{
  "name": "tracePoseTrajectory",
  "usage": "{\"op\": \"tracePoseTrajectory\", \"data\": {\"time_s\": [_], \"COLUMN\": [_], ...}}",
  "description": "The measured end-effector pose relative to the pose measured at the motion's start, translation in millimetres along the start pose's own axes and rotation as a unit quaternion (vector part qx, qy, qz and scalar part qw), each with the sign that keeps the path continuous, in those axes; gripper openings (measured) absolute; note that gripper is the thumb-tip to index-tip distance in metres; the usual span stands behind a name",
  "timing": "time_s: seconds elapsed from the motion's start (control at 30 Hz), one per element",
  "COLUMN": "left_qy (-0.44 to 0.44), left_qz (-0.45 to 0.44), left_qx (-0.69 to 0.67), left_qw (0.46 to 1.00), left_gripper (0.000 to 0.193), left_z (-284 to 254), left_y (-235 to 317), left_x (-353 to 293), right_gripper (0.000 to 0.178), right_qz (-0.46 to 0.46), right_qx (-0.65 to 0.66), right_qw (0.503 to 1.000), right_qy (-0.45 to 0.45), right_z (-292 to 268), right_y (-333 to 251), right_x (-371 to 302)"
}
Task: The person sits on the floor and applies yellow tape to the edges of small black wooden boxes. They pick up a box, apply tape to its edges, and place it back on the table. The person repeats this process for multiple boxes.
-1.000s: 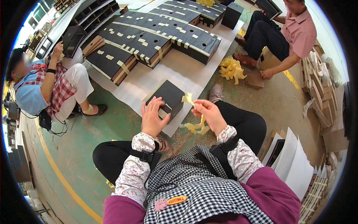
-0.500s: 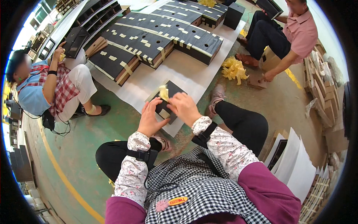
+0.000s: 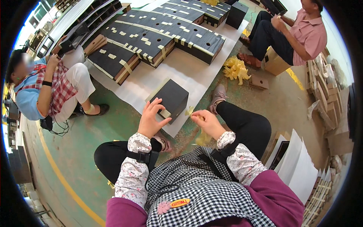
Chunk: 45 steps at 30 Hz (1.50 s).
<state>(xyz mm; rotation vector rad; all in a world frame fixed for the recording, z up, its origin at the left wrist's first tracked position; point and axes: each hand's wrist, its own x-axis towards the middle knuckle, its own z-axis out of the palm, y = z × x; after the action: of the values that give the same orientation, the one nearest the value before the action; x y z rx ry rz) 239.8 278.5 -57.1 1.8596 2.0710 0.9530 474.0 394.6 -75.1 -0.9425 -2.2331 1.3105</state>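
A black wooden box [image 3: 173, 96] rests on the white sheet in front of me, a pale patch of tape at its near left corner. My left hand [image 3: 149, 118] is at that corner, thumb and fingers curved apart. Its fingertips are close against the box; whether they press on it I cannot tell. To the right of the box, my right hand [image 3: 210, 124] pinches a crumpled strip of yellow masking tape [image 3: 189, 111]. Below that hand, another blurred piece of yellow tape [image 3: 203, 138] shows above my lap.
Taped black boxes [image 3: 151, 38] stand in joined rows on the white sheet [image 3: 177, 72]. A heap of yellow tape [image 3: 236, 70] and a small brown block [image 3: 259, 82] lie to the right. Two co-workers sit at left [image 3: 49, 83] and right [image 3: 302, 38]. White panels [image 3: 293, 159] lean beside me.
My right hand has moved off the box, right and toward me, with the tape in it. The box's top is bare of that strip. The right co-worker's hand has risen from the brown block.
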Motion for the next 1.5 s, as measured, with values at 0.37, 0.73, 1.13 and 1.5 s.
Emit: {"op": "tracePoseTrajectory", "data": {"time_s": [0.37, 0.73, 1.13, 1.5], "left_qy": [0.023, 0.034, 0.037, 0.079], "left_qz": [-0.005, -0.071, -0.062, -0.075], "left_qx": [-0.024, 0.111, 0.084, -0.048], "left_qw": [0.999, 0.991, 0.994, 0.993], "left_gripper": [0.037, 0.084, 0.088, 0.077], "left_z": [1.8, 12.5, 11.7, 12.6], "left_y": [0.6, -5.5, -13.5, -1.9], "left_x": [-3.3, -16.4, -18.7, -16.2], "right_gripper": [0.022, 0.012, 0.008, 0.025], "right_qz": [0.114, -0.262, -0.236, -0.009], "right_qx": [0.32, -0.173, -0.139, 0.084], "right_qw": [0.94, 0.943, 0.961, 0.996], "right_qy": [-0.004, 0.115, -0.047, -0.005], "right_z": [-10.6, 58.5, 47.0, -4.3], "right_y": [-24.4, -60.6, -44.6, 10.2], "right_x": [9.7, 59.9, 8.2, -0.8]}}
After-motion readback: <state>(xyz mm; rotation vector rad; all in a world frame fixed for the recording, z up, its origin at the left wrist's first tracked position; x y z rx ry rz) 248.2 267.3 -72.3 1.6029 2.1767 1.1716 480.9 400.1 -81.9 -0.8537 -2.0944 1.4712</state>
